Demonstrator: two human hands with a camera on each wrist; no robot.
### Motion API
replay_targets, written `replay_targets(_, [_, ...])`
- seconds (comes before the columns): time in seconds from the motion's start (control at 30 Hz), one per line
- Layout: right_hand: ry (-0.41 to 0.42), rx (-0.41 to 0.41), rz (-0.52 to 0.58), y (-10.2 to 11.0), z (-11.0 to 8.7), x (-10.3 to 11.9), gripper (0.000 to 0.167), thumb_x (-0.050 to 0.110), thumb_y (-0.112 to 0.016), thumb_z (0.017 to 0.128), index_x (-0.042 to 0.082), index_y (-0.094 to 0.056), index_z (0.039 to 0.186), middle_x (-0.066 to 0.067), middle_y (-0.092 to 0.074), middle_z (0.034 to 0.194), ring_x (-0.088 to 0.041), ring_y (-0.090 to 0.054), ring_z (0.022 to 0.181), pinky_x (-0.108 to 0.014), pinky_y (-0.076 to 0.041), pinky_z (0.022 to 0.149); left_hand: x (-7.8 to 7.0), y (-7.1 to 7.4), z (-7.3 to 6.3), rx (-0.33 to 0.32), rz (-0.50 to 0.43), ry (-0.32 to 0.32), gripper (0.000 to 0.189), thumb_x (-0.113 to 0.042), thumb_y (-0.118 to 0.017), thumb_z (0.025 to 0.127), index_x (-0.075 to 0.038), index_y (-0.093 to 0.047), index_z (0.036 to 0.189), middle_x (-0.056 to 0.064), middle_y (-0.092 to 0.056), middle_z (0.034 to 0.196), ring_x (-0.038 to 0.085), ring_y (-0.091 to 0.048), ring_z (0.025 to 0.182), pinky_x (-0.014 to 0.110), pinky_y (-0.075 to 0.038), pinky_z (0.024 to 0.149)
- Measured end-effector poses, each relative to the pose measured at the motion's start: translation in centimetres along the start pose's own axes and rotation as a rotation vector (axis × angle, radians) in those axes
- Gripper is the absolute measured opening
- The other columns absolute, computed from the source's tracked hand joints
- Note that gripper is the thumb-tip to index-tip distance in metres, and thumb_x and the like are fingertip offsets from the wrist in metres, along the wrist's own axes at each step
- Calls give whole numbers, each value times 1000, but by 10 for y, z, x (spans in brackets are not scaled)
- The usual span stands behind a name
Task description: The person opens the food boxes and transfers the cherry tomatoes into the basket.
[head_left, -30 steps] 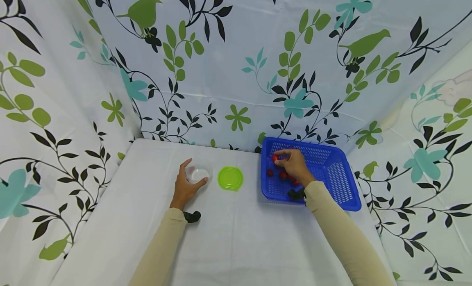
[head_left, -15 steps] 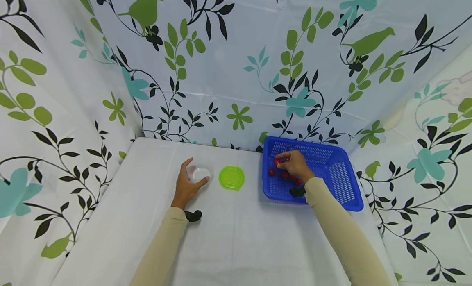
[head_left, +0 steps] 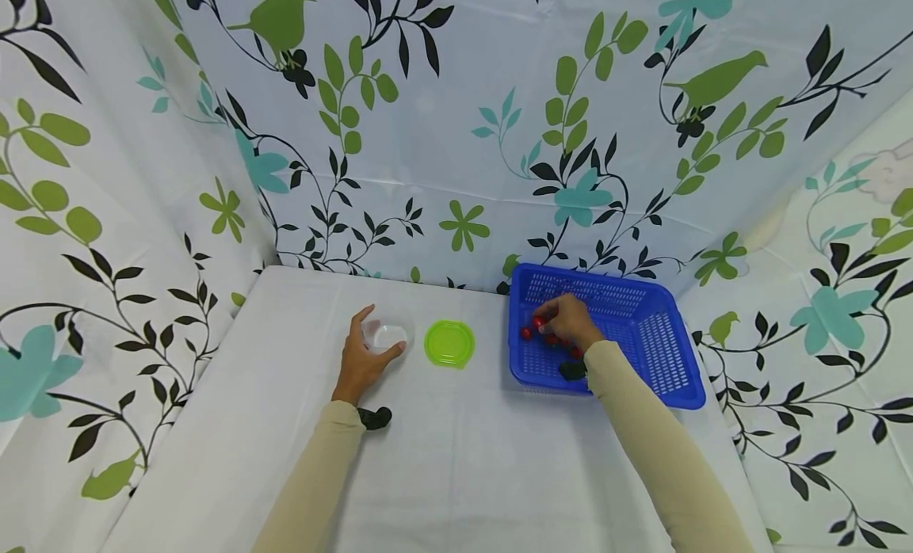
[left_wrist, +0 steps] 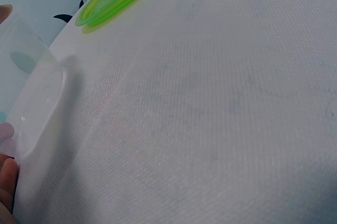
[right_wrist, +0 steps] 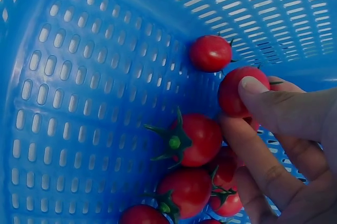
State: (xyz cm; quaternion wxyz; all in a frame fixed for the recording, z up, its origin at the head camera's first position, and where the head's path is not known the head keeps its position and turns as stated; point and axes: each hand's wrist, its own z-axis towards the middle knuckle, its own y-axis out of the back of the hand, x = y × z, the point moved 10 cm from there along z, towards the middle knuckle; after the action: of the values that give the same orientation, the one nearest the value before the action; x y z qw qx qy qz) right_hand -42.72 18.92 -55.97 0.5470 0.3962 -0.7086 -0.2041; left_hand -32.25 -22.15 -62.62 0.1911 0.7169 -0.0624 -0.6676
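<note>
My left hand holds a clear plastic cup standing on the white-covered table, thumb on its near side and fingers round the far side. The left wrist view shows only the cup's lower part and a few fingertips. Over in the blue basket, my right hand pinches a small red tomato between thumb and fingers. Several more tomatoes with green stems lie below it; one tomato sits apart, beside the pinched one. Part of the pile is hidden behind the right hand.
A bright green lid lies flat on the table between cup and basket. Patterned curtains with leaves and birds hang behind the table and at both sides. Black camera mounts are strapped at the wrists.
My right hand has shifted slightly nearer and lower in the basket with the tomato in its fingers. The left hand and the cup stay in place.
</note>
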Motion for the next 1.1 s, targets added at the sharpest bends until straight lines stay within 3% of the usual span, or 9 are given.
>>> replay_targets(0.33, [-13,18,-35,-4,2,-3,34,-3,-77,91,7,-79,123,-19,-74,132,-38,-70,124,-53,-55,110,-1,-3,1,-6,-5,-11,101,-35,-89,87,-36,-26,166,17,-46,161,39,-42,150,66,-35,124])
replay_targets(0.6, [-22,51,-35,-7,1,-5,36,-1,-76,94,6,-76,129,-19,-73,134,-39,-68,127,-55,-53,112,-1,-3,-1,5,4,0,101,-34,-88,88,-37,-24,167,17,-44,163,39,-40,151,66,-33,125])
replay_targets(1.1, [7,28,-44,-3,6,-5,31,1,-79,92,9,-80,123,-15,-77,129,-36,-71,123,-54,-56,109,-1,-1,-3,10,20,-12,108,-46,-87,88,-43,-16,169,17,-38,169,41,-35,156,67,-31,126])
